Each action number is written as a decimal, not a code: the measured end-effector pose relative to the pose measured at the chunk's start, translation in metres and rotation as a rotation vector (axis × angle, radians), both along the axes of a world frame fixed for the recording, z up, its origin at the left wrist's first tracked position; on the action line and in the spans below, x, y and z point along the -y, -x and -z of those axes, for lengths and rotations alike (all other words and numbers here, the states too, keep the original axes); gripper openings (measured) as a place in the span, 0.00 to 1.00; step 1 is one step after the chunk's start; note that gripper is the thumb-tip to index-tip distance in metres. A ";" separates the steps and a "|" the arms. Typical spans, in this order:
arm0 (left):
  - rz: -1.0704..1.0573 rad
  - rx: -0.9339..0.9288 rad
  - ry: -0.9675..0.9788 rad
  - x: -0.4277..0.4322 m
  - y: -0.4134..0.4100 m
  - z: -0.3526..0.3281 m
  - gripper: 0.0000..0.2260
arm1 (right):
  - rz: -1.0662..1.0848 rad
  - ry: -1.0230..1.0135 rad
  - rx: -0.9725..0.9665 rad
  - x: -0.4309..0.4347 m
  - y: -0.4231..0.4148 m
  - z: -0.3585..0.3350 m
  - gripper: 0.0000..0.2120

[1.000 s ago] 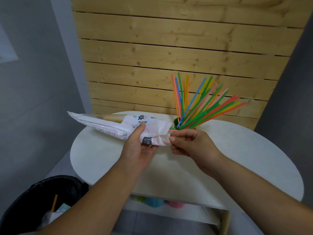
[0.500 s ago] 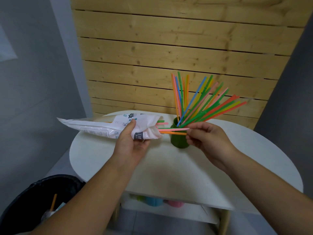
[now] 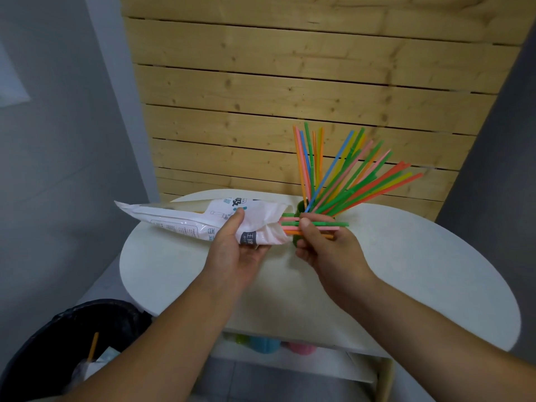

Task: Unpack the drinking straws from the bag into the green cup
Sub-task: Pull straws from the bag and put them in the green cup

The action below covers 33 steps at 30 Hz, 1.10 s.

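My left hand point(image 3: 236, 248) grips the white printed plastic bag point(image 3: 185, 217) near its open end, holding it horizontal above the white table point(image 3: 406, 265). Several coloured straws point(image 3: 327, 226) stick out of the bag's mouth, and my right hand point(image 3: 324, 248) pinches them between thumb and fingers. Behind my right hand stands the green cup point(image 3: 300, 206), mostly hidden, with many coloured straws point(image 3: 342, 178) fanned out of it up and to the right.
A wooden slat wall point(image 3: 290, 97) rises directly behind the table. A black bin point(image 3: 58, 349) with a liner and an orange straw sits at the lower left. Coloured cups point(image 3: 266, 343) stand on a shelf under the table.
My right hand has gone from the bag's mouth to pinching several straws and drawing them out rightward. The bag has shifted slightly left, and the cup is again partly covered by my hand.
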<state>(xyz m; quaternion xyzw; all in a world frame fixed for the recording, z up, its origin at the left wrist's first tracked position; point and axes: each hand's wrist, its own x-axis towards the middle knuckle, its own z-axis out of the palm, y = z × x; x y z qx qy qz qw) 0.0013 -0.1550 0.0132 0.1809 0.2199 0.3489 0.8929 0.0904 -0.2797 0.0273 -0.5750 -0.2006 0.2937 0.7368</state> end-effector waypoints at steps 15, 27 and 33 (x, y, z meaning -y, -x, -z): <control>-0.053 0.027 0.084 -0.011 0.000 0.006 0.17 | 0.182 -0.117 -0.102 0.012 -0.026 -0.022 0.06; -0.098 0.005 0.091 -0.016 0.004 0.007 0.16 | 0.425 -0.150 0.144 0.041 -0.061 -0.036 0.08; -0.099 -0.001 0.085 -0.012 0.003 0.007 0.17 | 0.564 -0.150 0.336 0.059 -0.082 -0.051 0.08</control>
